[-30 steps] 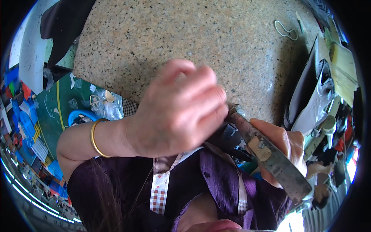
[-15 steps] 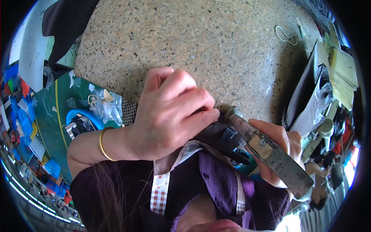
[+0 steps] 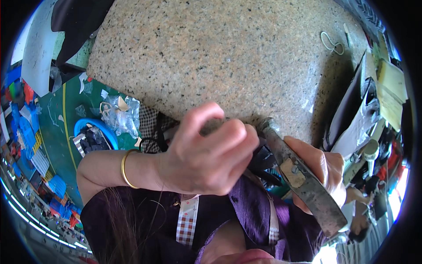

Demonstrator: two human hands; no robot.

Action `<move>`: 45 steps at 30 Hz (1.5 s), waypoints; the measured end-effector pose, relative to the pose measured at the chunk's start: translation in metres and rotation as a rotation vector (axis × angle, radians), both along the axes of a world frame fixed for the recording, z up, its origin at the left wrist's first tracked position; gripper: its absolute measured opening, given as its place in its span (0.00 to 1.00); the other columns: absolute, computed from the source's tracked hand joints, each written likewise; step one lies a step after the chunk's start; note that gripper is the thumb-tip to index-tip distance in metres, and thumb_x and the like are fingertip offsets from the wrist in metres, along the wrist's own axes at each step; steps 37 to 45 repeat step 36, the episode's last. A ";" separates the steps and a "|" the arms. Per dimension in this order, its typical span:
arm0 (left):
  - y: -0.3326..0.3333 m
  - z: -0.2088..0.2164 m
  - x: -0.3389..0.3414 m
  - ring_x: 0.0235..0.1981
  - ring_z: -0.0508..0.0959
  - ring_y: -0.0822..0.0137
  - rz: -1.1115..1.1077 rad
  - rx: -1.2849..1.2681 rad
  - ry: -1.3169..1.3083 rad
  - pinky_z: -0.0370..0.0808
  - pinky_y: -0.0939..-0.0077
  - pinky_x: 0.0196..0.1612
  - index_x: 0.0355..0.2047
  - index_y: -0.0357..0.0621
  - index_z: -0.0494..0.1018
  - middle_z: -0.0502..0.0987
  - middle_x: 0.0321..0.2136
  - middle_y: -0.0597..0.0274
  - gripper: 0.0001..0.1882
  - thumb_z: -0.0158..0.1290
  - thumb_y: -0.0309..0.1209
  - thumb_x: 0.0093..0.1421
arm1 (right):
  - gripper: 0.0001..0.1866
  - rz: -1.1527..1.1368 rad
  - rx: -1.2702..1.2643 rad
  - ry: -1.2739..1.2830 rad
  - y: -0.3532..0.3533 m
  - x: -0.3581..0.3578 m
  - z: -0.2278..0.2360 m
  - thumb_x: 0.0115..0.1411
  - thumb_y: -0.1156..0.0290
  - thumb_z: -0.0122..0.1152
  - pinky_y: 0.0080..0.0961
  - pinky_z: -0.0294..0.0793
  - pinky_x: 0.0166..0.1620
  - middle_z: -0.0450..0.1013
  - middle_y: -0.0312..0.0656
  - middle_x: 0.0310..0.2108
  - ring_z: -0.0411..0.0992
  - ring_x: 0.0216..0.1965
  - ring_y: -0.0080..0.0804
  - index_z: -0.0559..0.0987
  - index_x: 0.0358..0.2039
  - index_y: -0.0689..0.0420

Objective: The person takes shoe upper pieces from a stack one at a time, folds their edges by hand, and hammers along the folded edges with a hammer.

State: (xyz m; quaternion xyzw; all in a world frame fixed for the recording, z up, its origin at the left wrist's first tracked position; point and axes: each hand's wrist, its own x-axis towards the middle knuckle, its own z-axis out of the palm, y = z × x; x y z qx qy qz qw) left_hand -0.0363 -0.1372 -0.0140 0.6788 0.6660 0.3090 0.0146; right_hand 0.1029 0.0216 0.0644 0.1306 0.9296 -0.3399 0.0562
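My right hand (image 3: 323, 169) grips a worn metal hammer (image 3: 313, 198) close to its head. The end of the wooden handle shows in the head's eye. The hammer's narrow end points up at the near edge of the speckled stone slab (image 3: 211, 57). Just left of it, my left hand (image 3: 213, 156) is closed with bent fingers. What its fingertips hold, if anything, is hidden. Dark material (image 3: 263, 160) shows between the two hands, partly covered by them.
On the slab's far right lies a looped cord (image 3: 332, 43). Dark and white sheets (image 3: 351, 110) lean along its right side. Below left stand a blue basket (image 3: 105, 131) with dark scraps and a clear plastic bag (image 3: 125, 116). A black sheet (image 3: 83, 26) hangs at the upper left.
My left hand has drawn nearer my body and slightly right, its fingers more curled, uncovering checked cloth behind it. The hammer in my right hand has turned a little steeper.
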 end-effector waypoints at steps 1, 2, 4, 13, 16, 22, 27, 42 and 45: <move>0.002 0.005 0.005 0.31 0.70 0.70 -0.045 -0.051 0.036 0.66 0.65 0.43 0.32 0.42 0.80 0.75 0.29 0.70 0.11 0.61 0.32 0.47 | 0.20 0.018 0.052 0.000 0.000 0.001 0.005 0.51 0.73 0.63 0.27 0.72 0.21 0.78 0.46 0.26 0.76 0.18 0.37 0.73 0.45 0.65; 0.004 0.004 0.007 0.31 0.70 0.70 -0.058 -0.026 0.017 0.66 0.65 0.43 0.32 0.42 0.80 0.75 0.29 0.70 0.11 0.61 0.32 0.47 | 0.20 0.005 0.076 -0.020 0.001 0.003 0.008 0.51 0.73 0.63 0.27 0.72 0.21 0.78 0.46 0.26 0.76 0.18 0.37 0.73 0.45 0.65; -0.005 0.002 0.002 0.31 0.70 0.70 -0.116 -0.142 -0.070 0.67 0.64 0.43 0.38 0.42 0.80 0.74 0.34 0.68 0.16 0.61 0.34 0.48 | 0.20 0.032 -0.011 -0.025 0.005 0.004 0.002 0.52 0.71 0.62 0.27 0.73 0.23 0.78 0.45 0.25 0.76 0.19 0.38 0.73 0.45 0.65; -0.009 -0.003 -0.012 0.41 0.68 0.62 -0.209 -0.046 -0.090 0.66 0.57 0.51 0.35 0.52 0.76 0.70 0.35 0.67 0.14 0.59 0.42 0.50 | 0.16 -0.094 -0.098 -0.116 -0.009 0.000 0.009 0.51 0.71 0.67 0.29 0.75 0.29 0.78 0.48 0.30 0.79 0.27 0.42 0.77 0.41 0.58; 0.011 0.000 -0.005 0.49 0.69 0.57 -0.172 -0.064 -0.084 0.61 0.47 0.58 0.35 0.49 0.74 0.71 0.37 0.64 0.13 0.58 0.38 0.50 | 0.17 -0.202 -0.178 0.006 0.006 0.020 0.005 0.50 0.70 0.68 0.29 0.75 0.30 0.77 0.46 0.27 0.78 0.27 0.41 0.77 0.42 0.55; 0.085 0.057 0.006 0.28 0.75 0.66 -0.731 0.066 -0.354 0.76 0.73 0.28 0.30 0.43 0.68 0.69 0.28 0.62 0.07 0.55 0.24 0.53 | 0.10 -0.964 0.164 0.837 0.017 0.122 0.033 0.61 0.68 0.59 0.18 0.63 0.21 0.69 0.38 0.21 0.65 0.18 0.22 0.76 0.36 0.64; 0.256 0.054 0.059 0.45 0.74 0.53 -0.685 0.337 -0.190 0.74 0.65 0.48 0.44 0.39 0.67 0.67 0.43 0.51 0.23 0.63 0.26 0.49 | 0.11 -1.190 0.395 1.002 0.031 0.164 0.058 0.67 0.72 0.47 0.14 0.50 0.19 0.63 0.35 0.17 0.56 0.16 0.15 0.71 0.29 0.65; 0.419 0.043 -0.161 0.56 0.69 0.53 0.281 0.146 0.154 0.66 0.63 0.58 0.53 0.42 0.69 0.71 0.51 0.48 0.31 0.55 0.51 0.57 | 0.08 -1.088 0.105 0.545 0.136 0.110 0.056 0.62 0.75 0.58 0.15 0.57 0.21 0.66 0.31 0.18 0.61 0.19 0.14 0.78 0.41 0.61; 0.419 0.043 -0.161 0.56 0.69 0.53 0.281 0.146 0.154 0.66 0.63 0.58 0.53 0.42 0.69 0.71 0.51 0.48 0.31 0.55 0.51 0.57 | 0.08 -1.088 0.105 0.545 0.136 0.110 0.056 0.62 0.75 0.58 0.15 0.57 0.21 0.66 0.31 0.18 0.61 0.19 0.14 0.78 0.41 0.61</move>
